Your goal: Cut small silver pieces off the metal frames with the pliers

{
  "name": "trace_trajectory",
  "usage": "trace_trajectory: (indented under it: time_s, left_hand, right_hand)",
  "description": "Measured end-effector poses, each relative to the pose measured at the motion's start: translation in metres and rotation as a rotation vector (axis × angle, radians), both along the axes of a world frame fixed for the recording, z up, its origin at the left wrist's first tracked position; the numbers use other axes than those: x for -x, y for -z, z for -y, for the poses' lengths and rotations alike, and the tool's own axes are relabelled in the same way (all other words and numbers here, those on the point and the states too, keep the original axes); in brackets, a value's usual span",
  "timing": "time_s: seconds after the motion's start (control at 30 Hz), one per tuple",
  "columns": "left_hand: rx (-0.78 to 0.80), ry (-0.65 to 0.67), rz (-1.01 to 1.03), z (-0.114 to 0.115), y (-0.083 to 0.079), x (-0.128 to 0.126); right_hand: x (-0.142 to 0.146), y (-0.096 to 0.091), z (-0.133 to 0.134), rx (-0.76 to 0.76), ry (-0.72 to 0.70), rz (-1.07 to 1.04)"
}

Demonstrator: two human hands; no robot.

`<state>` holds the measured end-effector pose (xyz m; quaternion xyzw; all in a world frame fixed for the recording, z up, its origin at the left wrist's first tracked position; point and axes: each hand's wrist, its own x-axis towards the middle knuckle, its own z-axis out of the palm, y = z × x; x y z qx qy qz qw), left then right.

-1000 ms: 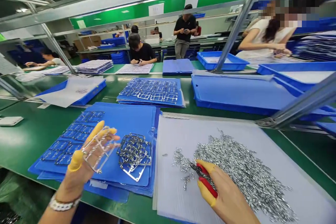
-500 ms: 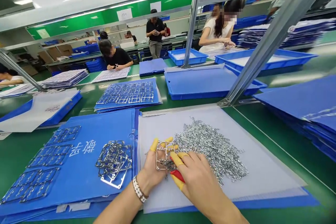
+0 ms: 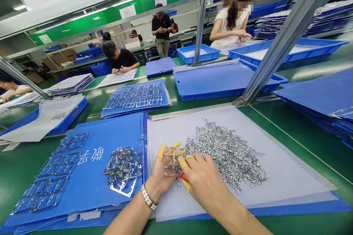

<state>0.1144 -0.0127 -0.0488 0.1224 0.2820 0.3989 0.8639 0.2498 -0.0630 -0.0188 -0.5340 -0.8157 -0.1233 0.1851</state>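
Note:
My left hand point(image 3: 157, 172), palm up with yellow finger covers, holds a shiny metal-coloured sprue frame point(image 3: 173, 154) with small parts in it. My right hand point(image 3: 206, 181), also with yellow covers, is closed around red-handled nippers point(image 3: 182, 177). The nippers' dark jaws lie at the lower part of the frame. Fingers hide part of the handles. Just below the frame, a small silver piece point(image 3: 179, 183) shows over the white sheet point(image 3: 176, 205). Right of my hands spreads a heap of small silver pieces point(image 3: 224, 152).
Tangled sprue frames point(image 3: 123, 167) lie on a blue sheet point(image 3: 91, 187) at left, beside rows of flat frames point(image 3: 57, 164). Blue trays point(image 3: 212, 95) and a sloping metal post point(image 3: 278, 44) stand beyond. Several people sit or stand across the bench.
The nippers' red handles have come closer together as my right hand squeezes. The left hand keeps the frame in nearly the same place. The whole view has shifted slightly.

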Motion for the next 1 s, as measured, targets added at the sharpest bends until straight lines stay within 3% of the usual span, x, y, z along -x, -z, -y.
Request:
trace_trajectory:
  time_s: [1.0]
  left_hand:
    - [-0.034, -0.053, -0.132, 0.001, 0.0019, 0.0015]
  right_hand:
    - [0.008, -0.0033, 0.0005, 0.043, 0.026, 0.111]
